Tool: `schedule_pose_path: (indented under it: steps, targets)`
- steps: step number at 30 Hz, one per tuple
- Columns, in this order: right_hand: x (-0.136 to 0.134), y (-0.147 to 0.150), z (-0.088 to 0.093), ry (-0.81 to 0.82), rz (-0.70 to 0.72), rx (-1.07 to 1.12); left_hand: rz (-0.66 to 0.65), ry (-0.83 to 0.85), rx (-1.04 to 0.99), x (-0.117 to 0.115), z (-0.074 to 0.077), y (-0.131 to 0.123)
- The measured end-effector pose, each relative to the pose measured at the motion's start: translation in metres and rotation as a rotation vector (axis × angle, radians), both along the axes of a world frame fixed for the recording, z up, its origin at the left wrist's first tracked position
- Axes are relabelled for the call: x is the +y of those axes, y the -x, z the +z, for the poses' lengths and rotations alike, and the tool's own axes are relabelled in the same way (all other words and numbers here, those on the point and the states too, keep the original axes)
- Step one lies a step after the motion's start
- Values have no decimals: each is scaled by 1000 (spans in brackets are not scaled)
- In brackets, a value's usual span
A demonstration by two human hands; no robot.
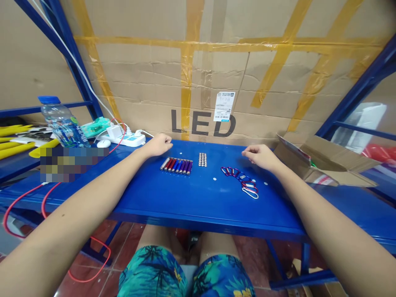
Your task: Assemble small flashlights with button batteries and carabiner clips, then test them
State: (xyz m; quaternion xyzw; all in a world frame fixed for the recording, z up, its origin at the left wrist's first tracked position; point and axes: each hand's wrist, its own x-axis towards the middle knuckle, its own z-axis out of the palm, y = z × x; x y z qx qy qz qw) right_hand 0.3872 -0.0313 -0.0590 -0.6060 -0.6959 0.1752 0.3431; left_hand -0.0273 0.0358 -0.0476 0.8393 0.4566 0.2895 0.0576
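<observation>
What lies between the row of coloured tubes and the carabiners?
In the head view: a block of small metallic discs and, nearer the carabiners, a white spot.

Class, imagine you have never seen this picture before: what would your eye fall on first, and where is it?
Probably the big black letters LED, printed on the cardboard behind the blue table. Next come the shiny coloured tubes, lined up near the left hand, with a neat grid of silvery discs to their right. Farther right, a curve of colourful carabiners lies near the right hand.
</observation>
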Motion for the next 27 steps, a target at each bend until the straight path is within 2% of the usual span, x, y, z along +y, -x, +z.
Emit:
schedule_pose_path:
  steps: [8, 27]
  targets:
    - [-4, 7, 0, 22, 41, -3, -54, 7, 42, -1, -1, -3]
    - [-3, 5, 0, 25, 34, -4, -29, -30, 84, -6, 6, -5]
